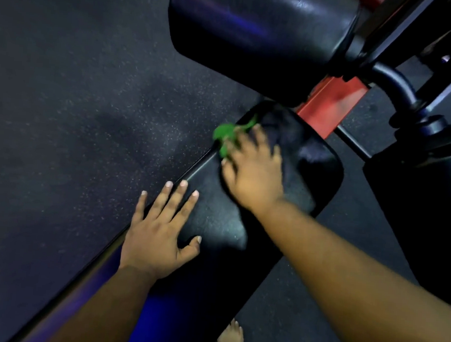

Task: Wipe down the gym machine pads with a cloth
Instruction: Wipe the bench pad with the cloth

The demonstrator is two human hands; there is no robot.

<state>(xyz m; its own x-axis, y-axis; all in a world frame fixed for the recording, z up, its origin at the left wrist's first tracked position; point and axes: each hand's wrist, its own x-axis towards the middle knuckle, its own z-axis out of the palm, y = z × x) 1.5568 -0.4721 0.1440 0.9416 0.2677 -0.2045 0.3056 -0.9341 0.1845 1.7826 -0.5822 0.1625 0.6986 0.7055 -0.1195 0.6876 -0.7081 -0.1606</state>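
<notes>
A long black bench pad (214, 224) runs diagonally from the lower left to the centre. My right hand (254, 170) lies on the pad's far end, blurred by motion, pressing a green cloth (225, 135) that sticks out past its fingers at the pad's left edge. My left hand (160, 230) rests flat on the pad nearer to me, fingers straight and spread, holding nothing. A second, larger black pad (257, 30) stands above and beyond the bench pad.
A red frame beam (332, 103) joins the two pads. Black metal tubes and a curved handle (395, 84) stand at the right, with another dark pad (431, 214) below them. Speckled dark rubber floor (89, 106) fills the left. A bare foot (230, 341) shows at the bottom.
</notes>
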